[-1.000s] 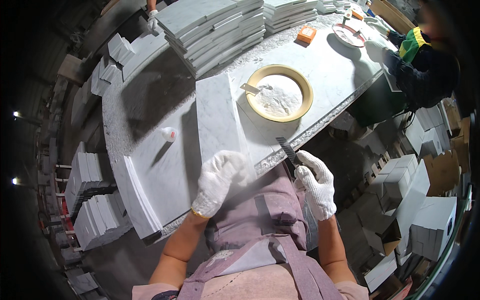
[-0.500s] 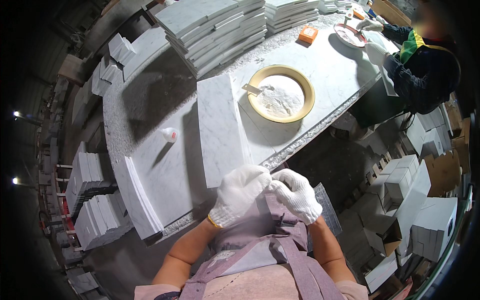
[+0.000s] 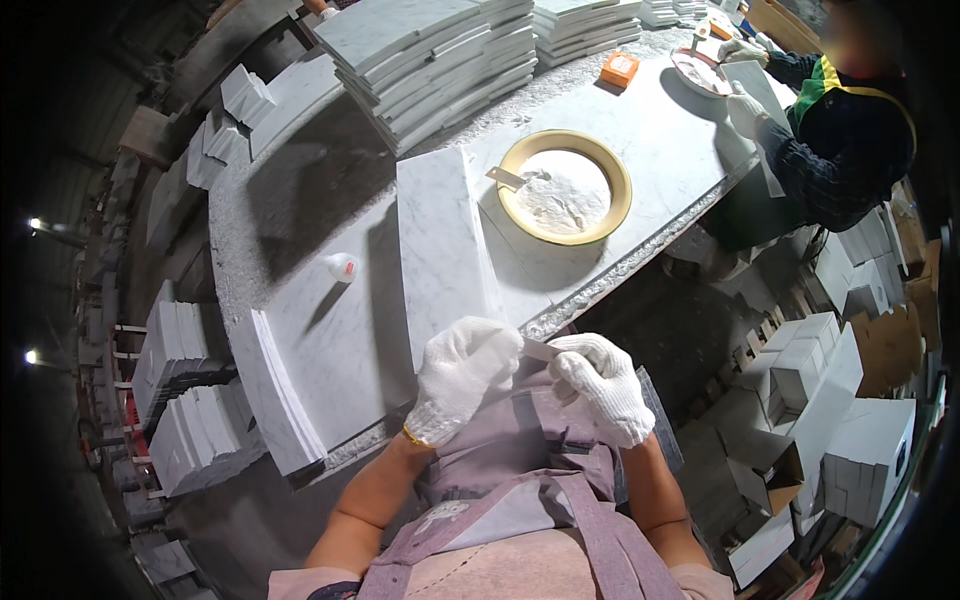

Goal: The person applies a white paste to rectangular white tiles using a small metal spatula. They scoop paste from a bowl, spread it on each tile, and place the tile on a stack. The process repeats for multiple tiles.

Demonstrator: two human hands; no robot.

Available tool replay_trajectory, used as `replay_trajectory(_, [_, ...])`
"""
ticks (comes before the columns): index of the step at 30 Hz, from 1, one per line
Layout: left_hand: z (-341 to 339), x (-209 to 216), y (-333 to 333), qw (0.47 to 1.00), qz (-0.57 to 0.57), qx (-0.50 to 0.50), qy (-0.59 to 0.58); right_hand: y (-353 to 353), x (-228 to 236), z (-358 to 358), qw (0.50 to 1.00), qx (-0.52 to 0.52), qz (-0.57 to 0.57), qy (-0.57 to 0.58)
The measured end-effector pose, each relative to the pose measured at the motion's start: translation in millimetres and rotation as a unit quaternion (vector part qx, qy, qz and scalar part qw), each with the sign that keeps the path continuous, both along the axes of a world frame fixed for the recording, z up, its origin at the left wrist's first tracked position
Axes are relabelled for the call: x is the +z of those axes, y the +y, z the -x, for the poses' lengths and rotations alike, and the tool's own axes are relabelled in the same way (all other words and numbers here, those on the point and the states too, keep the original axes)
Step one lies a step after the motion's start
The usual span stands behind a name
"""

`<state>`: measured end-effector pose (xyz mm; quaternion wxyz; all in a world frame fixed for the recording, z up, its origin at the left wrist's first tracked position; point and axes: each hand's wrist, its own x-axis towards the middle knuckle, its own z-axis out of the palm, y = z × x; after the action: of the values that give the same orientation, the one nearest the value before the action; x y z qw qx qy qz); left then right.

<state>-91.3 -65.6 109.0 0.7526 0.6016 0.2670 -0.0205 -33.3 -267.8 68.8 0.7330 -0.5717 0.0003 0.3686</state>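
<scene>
White knit gloves cover both my hands at the near edge of the table. A small thin flat strip (image 3: 541,349), greyish, spans the gap between them; its kind is not clear. My right hand (image 3: 604,388) is closed in a pinch on the strip's right end. My left hand (image 3: 464,376) curls its fingers at the other end, which the glove partly hides. Just beyond them lies a stack of marble tiles (image 3: 440,245). To its right, a yellow bowl (image 3: 622,205) holds white powder (image 3: 565,195), with a flat scraper (image 3: 505,179) resting over its left rim.
A small white bottle (image 3: 341,267) lies left of the tile stack. Tall tile stacks (image 3: 440,70) stand at the back, near an orange box (image 3: 619,69). At the far right, a co-worker (image 3: 845,140) handles a tile beside another bowl (image 3: 700,75). White boxes (image 3: 865,455) fill the lower right.
My hands have drawn slightly apart, and the thin strip now shows between them. The co-worker's nearer hand has shifted, with a tile now tilted up beside it.
</scene>
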Motion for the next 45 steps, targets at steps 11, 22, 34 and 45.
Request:
replay_trajectory(11, [18, -26, 18, 0.914, -0.366, -0.088, -0.153, -32, 9, -45, 0.961, -0.188, 0.094, -0.179])
replay_trajectory(22, [-53, -56, 87, 0.660, -0.723, -0.099, -0.178, -21, 0, -141, 0.660, -0.120, 0.337, -0.660])
replay_trajectory(34, [-50, -47, 82, 0.641, -0.730, -0.080, -0.223, 16, -29, -143, 0.577, -0.005, 0.468, -0.670])
replay_trajectory(45, [-40, -31, -12, 0.496, -0.523, -0.328, -0.610, -37, -24, -85, 0.695, -0.070, 0.403, -0.591])
